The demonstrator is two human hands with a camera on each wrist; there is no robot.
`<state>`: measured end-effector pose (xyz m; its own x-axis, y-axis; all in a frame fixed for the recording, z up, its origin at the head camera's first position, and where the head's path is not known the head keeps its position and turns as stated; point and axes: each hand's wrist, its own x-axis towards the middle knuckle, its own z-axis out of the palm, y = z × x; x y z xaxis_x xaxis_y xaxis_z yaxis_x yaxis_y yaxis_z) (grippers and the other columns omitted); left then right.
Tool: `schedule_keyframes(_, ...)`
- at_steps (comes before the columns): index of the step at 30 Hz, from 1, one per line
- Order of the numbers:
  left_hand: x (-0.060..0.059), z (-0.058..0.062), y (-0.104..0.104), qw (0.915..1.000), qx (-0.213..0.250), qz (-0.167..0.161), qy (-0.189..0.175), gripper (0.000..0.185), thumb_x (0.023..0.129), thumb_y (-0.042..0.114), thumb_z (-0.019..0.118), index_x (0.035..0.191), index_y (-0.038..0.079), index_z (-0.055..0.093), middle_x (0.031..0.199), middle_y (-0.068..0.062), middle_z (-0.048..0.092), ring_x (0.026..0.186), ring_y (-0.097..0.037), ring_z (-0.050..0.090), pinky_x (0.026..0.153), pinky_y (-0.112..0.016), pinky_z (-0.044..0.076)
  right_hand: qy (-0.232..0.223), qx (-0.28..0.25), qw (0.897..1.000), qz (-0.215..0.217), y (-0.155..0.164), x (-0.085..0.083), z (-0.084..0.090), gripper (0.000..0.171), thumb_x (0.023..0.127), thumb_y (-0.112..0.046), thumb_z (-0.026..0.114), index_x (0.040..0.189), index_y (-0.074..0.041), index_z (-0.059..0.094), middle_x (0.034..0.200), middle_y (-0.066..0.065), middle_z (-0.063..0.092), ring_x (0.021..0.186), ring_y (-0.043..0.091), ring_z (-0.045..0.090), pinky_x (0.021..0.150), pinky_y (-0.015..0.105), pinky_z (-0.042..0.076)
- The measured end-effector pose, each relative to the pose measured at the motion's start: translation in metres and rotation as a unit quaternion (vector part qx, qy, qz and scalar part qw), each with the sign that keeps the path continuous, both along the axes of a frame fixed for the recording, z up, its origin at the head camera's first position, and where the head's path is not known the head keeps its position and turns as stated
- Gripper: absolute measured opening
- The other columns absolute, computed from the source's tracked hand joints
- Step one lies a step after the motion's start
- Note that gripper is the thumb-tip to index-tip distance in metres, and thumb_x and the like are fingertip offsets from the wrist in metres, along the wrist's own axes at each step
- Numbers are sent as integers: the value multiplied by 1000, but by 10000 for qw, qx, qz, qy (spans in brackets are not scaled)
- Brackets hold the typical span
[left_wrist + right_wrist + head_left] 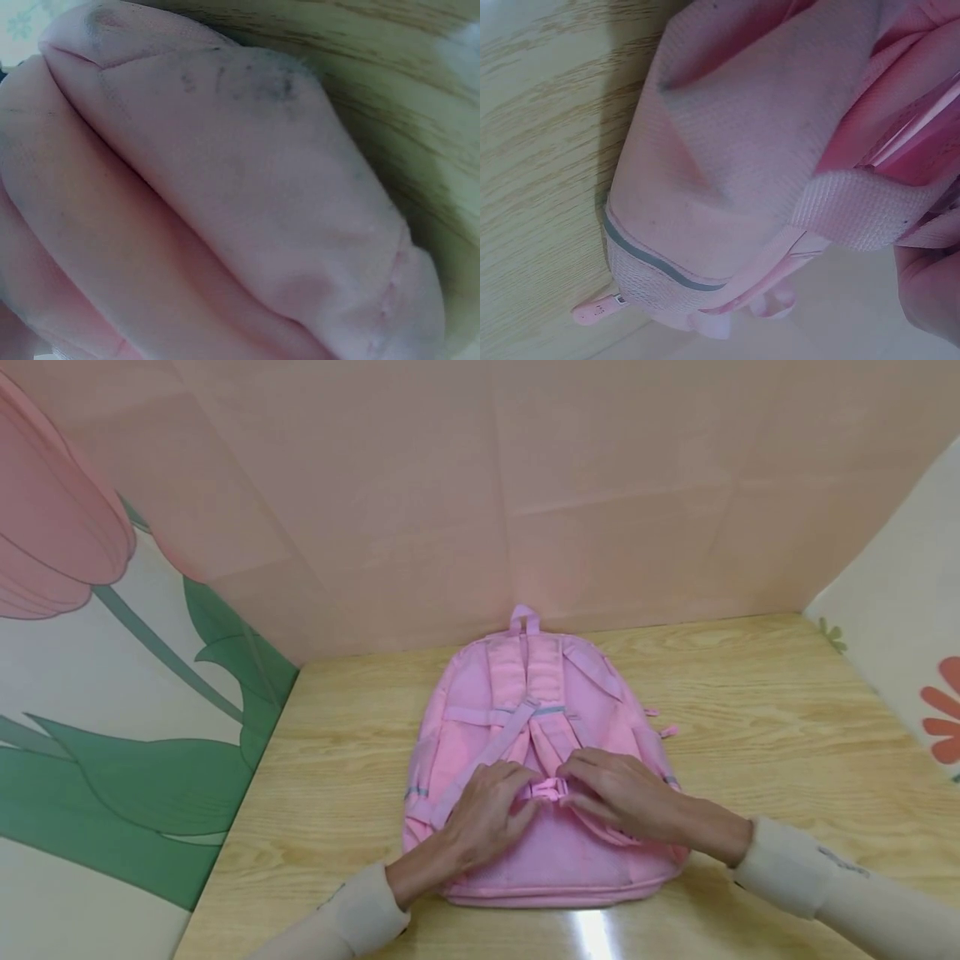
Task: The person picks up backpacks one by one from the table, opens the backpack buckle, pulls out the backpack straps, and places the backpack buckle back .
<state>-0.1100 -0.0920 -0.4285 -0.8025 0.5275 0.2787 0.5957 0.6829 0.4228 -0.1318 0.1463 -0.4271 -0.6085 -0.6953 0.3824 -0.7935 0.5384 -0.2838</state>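
Pink cloth makes up the backpack (551, 856), which lies with its straps facing up on the wooden worktop (330, 777), its loop handle (524, 614) at 12 o'clock. Both hands meet low on the bag, at a small pink buckle (550, 789), each pinching one end of it. The left hand (491, 806) sits at 8 o'clock from the buckle, its back up, fingers bent over and thumb underneath; its arm comes in from 7 o'clock and points toward 1. The right hand (622, 793) is at 3 o'clock, fingers on top and thumb below; its arm comes in from 4 o'clock and points toward 10. Both wrists poke out of pale sleeves (795, 868). The fingers cover some of the buckle, so I can't tell if it is clicked together.
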Motion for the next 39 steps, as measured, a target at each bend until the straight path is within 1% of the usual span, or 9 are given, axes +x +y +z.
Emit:
schedule_keyframes(6,1,-1,0,10000,37,-29,63,21,94,26,66,113,18,70,99,9,66,82,-5,51,72,-17,40,17,-31,10000,54,0,0,-1,19,88,-22,73,105,-15,67,100,-8,65,89,7,62,78,29,60)
schedule_keyframes(13,1,-1,0,9999,-58,-19,160,23,95,26,65,116,17,69,102,7,67,87,-6,54,73,-17,41,92,-65,9999,66,0,0,-1,17,89,-20,73,104,-15,67,99,-8,65,88,6,61,77,29,59)
schedule_keyframes(20,1,-1,0,9998,-122,-5,187,23,95,26,65,115,17,69,103,7,67,88,-6,55,73,-16,41,18,10,10000,10,1,1,-1,19,89,-24,72,105,-16,67,100,-8,65,89,5,61,79,28,59)
schedule_keyframes(30,2,-3,-2,9998,-87,52,195,21,96,26,64,114,16,69,106,5,68,96,-9,58,76,-18,44,71,-8,9999,-117,4,2,-2,21,87,-21,74,106,-14,68,101,-6,67,89,8,62,77,30,60)
schedule_keyframes(39,2,-5,-2,9998,-17,86,152,22,98,29,62,115,16,69,105,5,68,92,-8,58,76,-18,46,199,-28,9997,-138,8,2,-2,23,86,-21,75,107,-14,68,102,-6,67,91,8,62,78,31,60)
